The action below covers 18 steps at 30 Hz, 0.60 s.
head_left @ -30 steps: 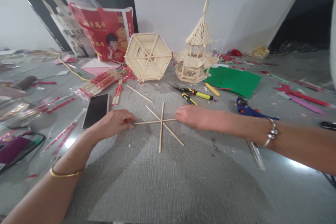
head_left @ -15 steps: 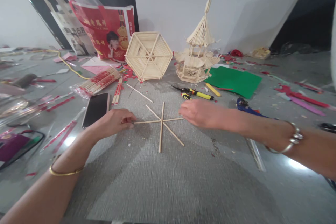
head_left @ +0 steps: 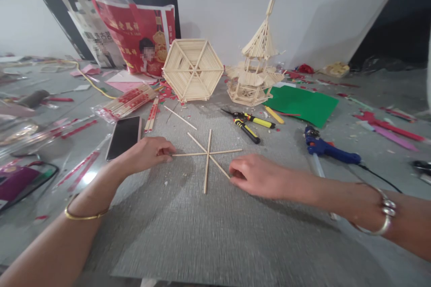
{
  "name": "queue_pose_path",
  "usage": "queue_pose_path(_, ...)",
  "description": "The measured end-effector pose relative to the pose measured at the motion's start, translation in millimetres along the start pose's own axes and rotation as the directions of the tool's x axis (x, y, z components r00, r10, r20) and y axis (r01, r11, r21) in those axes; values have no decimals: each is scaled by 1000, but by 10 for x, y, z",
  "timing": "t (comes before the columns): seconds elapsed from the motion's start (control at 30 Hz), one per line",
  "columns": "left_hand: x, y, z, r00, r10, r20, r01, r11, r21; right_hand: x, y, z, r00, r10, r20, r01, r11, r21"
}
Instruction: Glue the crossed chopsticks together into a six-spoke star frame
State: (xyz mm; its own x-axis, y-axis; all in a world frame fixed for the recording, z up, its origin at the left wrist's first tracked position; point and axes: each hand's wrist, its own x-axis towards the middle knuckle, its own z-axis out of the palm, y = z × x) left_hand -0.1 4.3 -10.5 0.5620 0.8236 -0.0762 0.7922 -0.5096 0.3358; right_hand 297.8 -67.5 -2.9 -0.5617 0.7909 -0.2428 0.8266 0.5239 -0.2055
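Where the star of sticks [head_left: 208,153], six-armed, lies flat on the grey surface, its hub marks the dial's centre; entries run left to right. Phone [head_left: 124,138], dark screen up, 9 o'clock. Left hand [head_left: 148,154], 9 o'clock, fingers curled, thumb and forefinger at that arm's tip; firm hold, cannot tell. Loose stick [head_left: 181,118], between 10 and 11. Hexagon [head_left: 193,71], stick-built, 12. Pliers [head_left: 241,123], handles spread, 2. Pagoda [head_left: 255,78], upright, 1. Right hand [head_left: 257,175], 4, half-curled, fingertips at that arm's outer end; grip, cannot tell. Glue gun [head_left: 323,147], blue, 3.
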Motion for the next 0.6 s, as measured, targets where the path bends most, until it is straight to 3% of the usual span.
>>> queue_pose_path(0.3,6,14,0,1000,-14,9,14,1000,10,9,-74,21,992,126,31,-123,989,-81)
queue_pose_path(0.6,6,-9,8,1000,21,7,-21,999,27,34,-63,91,994,109,-22,-111,981,-159)
